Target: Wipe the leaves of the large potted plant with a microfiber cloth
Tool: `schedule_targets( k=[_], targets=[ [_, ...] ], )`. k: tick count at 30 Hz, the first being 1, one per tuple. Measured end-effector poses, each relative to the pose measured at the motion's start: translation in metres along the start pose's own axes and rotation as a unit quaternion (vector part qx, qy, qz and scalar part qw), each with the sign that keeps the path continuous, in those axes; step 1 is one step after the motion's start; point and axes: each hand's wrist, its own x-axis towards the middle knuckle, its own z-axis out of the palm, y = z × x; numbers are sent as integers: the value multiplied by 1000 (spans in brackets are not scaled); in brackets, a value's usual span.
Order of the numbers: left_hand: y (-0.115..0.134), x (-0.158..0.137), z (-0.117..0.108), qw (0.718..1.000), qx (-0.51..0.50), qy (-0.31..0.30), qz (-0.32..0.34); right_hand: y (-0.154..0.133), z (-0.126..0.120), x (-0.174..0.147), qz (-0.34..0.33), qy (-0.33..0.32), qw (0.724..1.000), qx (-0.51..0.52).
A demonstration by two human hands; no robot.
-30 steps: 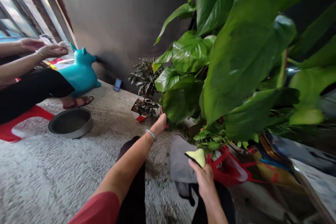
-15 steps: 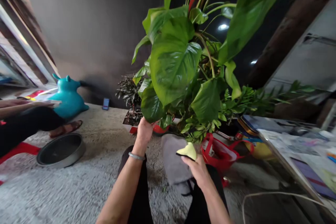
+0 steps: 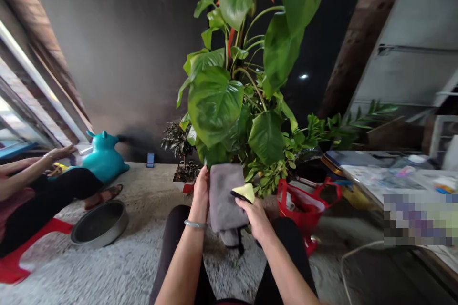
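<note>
A grey cloth (image 3: 226, 195) hangs in front of the large potted plant. One of its corners is folded over and shows a pale yellow underside with black trim. My right hand (image 3: 255, 214) is closed on that folded corner. At the cloth's upper left edge is my left hand (image 3: 201, 190), a bracelet on its wrist. Its fingers look closed at that edge, partly hidden behind the cloth. Just above both hands hang broad green leaves (image 3: 214, 105), and the lowest ones are partly covered by the cloth.
On the left, a person sits on a red stool (image 3: 36, 243) near a grey basin (image 3: 100, 224) and a turquoise animal figure (image 3: 103, 157). A phone (image 3: 150, 160) leans at the wall. A red bag (image 3: 302, 205) and a cluttered table (image 3: 358, 171) stand to the right.
The grey cloth has risen and spread upright beneath the leaves. My left hand has come from a low leaf to the cloth's edge. The view has shifted, and the seated person's arms are higher.
</note>
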Motion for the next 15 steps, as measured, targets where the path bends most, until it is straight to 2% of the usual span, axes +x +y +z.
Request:
schedule_targets(
  k=[2, 4, 7, 9, 11, 15],
  targets=[
    [-2, -3, 3, 1000, -8, 26, 1, -4, -21, -13, 9, 25, 1000, 13],
    [-3, -6, 10, 999, -12, 33, -17, -28, -37, -16, -29, 61, 997, 38],
    [-6, -13, 25, 999, -22, 2, -29, -70, -45, -3, -129, 120, 981, 86],
    [-6, -17, 33, 999, -22, -30, -24, -81, -42, 7, -160, 129, 974, 91],
    [-3, -21, 38, 999, -1, -42, -22, -72, -38, 8, -142, 99, 983, 55],
    [9, -32, 41, 998, 37, -29, -42, -29, -42, -14, -59, 28, 997, -37]
  ],
)
